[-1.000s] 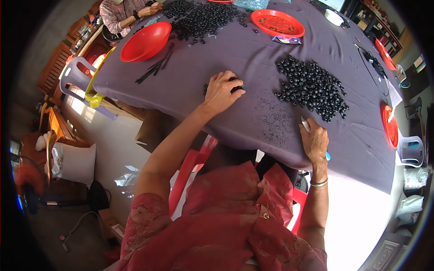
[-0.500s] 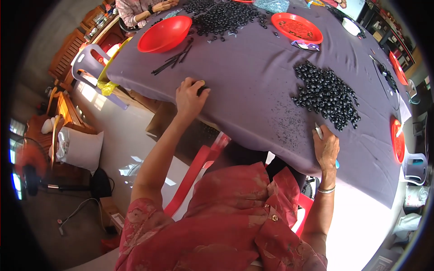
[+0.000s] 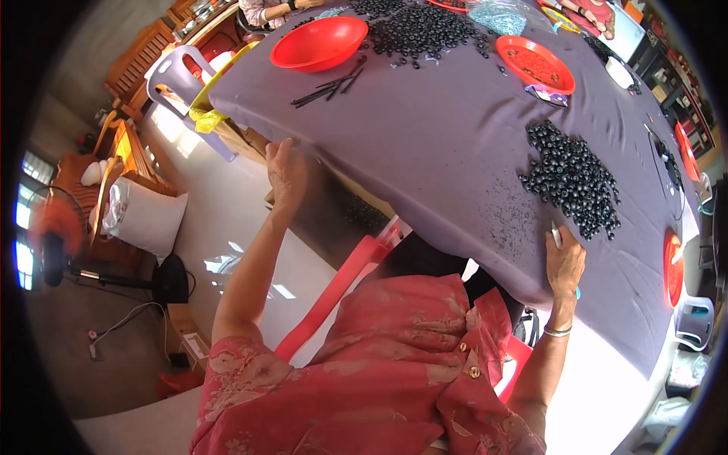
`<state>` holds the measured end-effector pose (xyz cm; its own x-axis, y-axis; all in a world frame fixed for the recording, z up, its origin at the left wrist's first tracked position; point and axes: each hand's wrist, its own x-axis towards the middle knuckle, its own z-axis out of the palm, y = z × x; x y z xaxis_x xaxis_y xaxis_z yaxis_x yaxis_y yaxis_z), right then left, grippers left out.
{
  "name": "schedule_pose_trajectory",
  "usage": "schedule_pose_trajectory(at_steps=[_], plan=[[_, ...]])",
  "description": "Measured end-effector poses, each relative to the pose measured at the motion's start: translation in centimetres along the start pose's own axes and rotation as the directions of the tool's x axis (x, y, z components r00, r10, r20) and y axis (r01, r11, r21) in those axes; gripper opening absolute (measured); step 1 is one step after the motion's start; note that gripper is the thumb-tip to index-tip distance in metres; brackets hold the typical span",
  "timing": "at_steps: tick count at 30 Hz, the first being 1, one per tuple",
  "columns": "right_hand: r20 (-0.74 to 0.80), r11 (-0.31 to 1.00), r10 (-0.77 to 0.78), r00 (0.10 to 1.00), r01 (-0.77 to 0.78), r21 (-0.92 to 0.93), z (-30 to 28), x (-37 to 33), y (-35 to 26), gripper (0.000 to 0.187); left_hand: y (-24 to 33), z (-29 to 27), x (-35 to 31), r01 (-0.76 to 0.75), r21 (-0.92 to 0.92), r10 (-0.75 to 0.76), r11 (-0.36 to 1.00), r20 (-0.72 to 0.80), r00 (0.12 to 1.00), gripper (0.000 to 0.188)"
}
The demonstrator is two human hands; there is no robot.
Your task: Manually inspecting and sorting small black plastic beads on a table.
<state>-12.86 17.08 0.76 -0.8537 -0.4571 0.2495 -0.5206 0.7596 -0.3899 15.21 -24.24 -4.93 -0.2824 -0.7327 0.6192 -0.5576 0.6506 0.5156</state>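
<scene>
My left hand [image 3: 285, 176] hangs past the table's left edge, above an open cardboard box [image 3: 337, 205] below it. Its fingers are smeared by motion, and nothing plain shows in them. My right hand [image 3: 565, 264] rests near the table's front edge, closed round a slim pointed tool [image 3: 556, 236] with a pale tip; most of the tool is hidden in the palm. Just beyond that hand lies a heap of small, round, glossy black pieces [image 3: 572, 178]. Fine black crumbs [image 3: 506, 220] are scattered left of it on the purple cloth [image 3: 425, 152].
A red basin [image 3: 318, 45] and several thin black sticks [image 3: 327, 91] lie at the far left. Farther back are a larger black heap [image 3: 425, 32] and a red tray [image 3: 535, 65]. Two people sit across the table. A fan [image 3: 57, 246] stands at the left.
My left hand has moved left, from the tabletop out past its edge; the dark piece it held no longer shows. My right hand keeps its grip. The whole view has shifted.
</scene>
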Motion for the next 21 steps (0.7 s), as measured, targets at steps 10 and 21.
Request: schedule_pose_trajectory(at_steps=[10,21], plan=[[0.059,0.997,0.059,0.996,-0.056,-0.056,-0.6,0.5,0.6,0.025,-0.5,1.3,0.4,-0.208,-0.035,0.211,0.977,0.09,0.973,0.031],[-0.052,0.997,-0.04,0.998,0.043,0.069,-1.8,9.0,6.8,0.045,13.9,5.4,-1.1,-0.349,-0.473,0.468,0.809,0.16,0.869,0.027]])
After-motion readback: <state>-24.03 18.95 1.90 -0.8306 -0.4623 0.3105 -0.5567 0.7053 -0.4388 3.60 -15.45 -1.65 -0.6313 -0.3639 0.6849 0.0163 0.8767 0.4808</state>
